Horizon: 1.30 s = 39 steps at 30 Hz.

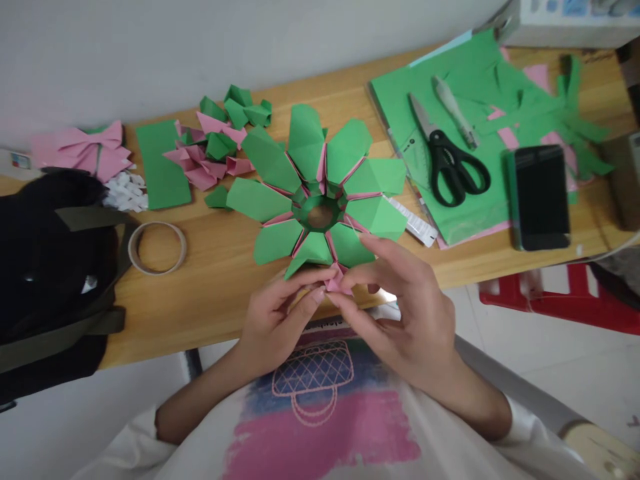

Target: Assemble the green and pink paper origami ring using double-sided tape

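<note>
A ring-shaped paper flower (320,180) of green petals with pink edges lies on the wooden table (225,287) in front of me. At its near edge my left hand (277,313) and my right hand (405,313) pinch a small folded pink paper piece (337,281) between fingertips. The piece touches the flower's nearest petal. Both hands hover over the table's front edge.
Loose green and pink folded pieces (213,143) lie behind the flower. A tape roll (157,248) and a black bag (50,267) are at left. Scissors (453,163), a pen (455,110) and a phone (541,197) rest on green sheets (465,80) at right. A red stool (550,300) stands below.
</note>
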Each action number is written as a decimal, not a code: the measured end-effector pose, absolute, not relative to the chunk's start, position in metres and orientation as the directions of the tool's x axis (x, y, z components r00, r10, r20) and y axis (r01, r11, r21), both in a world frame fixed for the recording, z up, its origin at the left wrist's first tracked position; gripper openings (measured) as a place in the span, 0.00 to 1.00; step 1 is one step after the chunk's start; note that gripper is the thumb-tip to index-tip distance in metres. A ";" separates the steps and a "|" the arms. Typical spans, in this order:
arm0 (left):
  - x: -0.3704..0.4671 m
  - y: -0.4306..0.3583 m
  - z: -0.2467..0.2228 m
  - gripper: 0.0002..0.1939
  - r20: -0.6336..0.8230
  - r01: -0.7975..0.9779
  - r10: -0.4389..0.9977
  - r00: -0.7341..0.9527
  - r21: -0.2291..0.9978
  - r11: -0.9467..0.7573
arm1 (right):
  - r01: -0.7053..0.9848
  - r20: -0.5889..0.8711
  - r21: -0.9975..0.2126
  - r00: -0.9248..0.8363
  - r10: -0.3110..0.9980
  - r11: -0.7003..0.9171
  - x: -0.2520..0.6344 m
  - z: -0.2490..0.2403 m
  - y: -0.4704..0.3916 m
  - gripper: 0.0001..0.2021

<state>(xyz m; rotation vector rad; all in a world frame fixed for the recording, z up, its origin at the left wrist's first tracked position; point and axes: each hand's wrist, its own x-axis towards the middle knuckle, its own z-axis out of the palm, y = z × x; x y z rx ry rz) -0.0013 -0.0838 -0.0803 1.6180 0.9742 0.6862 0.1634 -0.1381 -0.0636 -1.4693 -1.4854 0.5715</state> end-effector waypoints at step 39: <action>0.022 -0.082 -0.073 0.05 -0.163 0.218 0.950 0.265 0.970 0.106 | 0.598 0.260 -0.798 0.220 0.940 0.081 0.181 -0.062 -0.143 0.10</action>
